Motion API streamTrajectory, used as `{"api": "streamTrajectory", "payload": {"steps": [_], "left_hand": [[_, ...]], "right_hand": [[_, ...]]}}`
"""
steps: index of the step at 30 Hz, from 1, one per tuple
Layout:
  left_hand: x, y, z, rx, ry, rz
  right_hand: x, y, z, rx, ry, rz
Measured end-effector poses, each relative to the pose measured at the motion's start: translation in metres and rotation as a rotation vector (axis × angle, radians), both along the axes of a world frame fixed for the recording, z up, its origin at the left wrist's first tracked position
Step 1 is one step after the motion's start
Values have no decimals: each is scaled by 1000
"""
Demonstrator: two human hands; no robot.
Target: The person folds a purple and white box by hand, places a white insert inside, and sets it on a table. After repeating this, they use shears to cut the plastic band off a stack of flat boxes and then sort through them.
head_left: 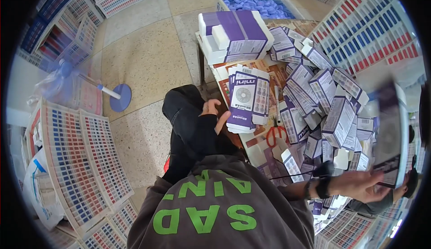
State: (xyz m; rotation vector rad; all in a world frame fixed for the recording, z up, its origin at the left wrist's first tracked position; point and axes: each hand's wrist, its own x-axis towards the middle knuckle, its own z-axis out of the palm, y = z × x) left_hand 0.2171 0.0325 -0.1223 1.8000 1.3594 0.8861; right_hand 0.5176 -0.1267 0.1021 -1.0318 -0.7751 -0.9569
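Observation:
My left hand (214,114) is by the table's left edge, fingers apart and empty. One fingertip reaches the side of a stack of flat purple-and-white cartons (244,97); whether it touches them I cannot tell. Out to the far right, my right hand (359,187), with a black band on its wrist, grips the lower end of a purple-and-white carton (389,134). That carton stands tilted upward and its upper part is smeared by motion. Between my hands lies a heap of folded-up cartons (339,116) of the same kind.
Red-handled scissors (274,136) and a marker pen (277,105) lie on the table. A large purple box (244,31) stands at its far end, before a bin of blue pieces (260,7). Crates (76,159) stand left, near a blue round-based stand (120,97). Another person's arm (375,206) shows right.

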Motion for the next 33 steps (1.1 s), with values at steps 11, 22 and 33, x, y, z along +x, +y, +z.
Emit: {"api": "streamTrajectory", "payload": {"steps": [11,22,33], "left_hand": [[15,26,0,-294,-208,-121],[16,18,28,382,-303,-305],[-21,24,71,53,-789,-438]], "right_hand": [[200,14,-15,-748,154,-873],[-110,127,-128,-1229,265,899],[-159,172,-130,-1009,245,1196]]}}
